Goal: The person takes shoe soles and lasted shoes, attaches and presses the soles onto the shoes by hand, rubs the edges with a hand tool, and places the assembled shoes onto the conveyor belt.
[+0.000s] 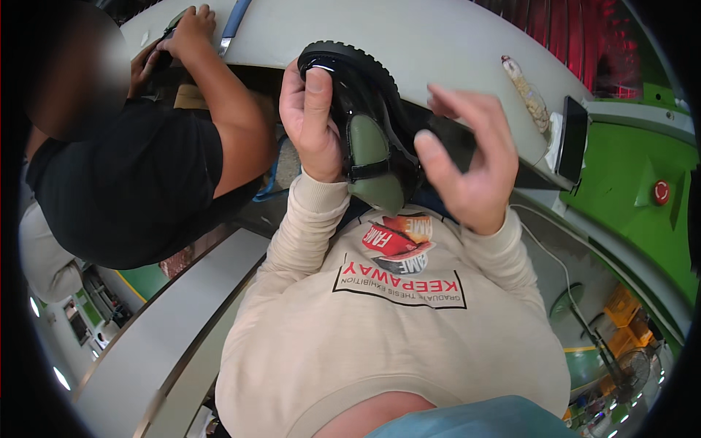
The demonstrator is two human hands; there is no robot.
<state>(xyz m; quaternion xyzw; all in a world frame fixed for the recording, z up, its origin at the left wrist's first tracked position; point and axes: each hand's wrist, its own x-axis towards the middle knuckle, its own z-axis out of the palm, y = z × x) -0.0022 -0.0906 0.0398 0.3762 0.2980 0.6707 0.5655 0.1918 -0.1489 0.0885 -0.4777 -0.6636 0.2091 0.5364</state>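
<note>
My left hand point(314, 124) is closed round the toe end of a glossy black shoe point(339, 89), thumb pressed on its upper. The shoe has a thick ridged black sole point(365, 62), green parts point(367, 140) and a black strap across them. It is held up over the near edge of the table, sole turned away from me. My right hand point(475, 157) hovers just right of the shoe with its fingers apart and nothing in them. It is slightly blurred, and its thumb is close to the shoe's side; whether they touch I cannot tell.
A pale table point(438, 44) curves across the front. On it lie a blue-handled tool point(235, 18), a wrapped stick-like roll point(526, 95) and a dark flat device point(572, 139). To my left a co-worker point(139, 175) handles a dark item. A green machine point(635, 160) with a red button stands right.
</note>
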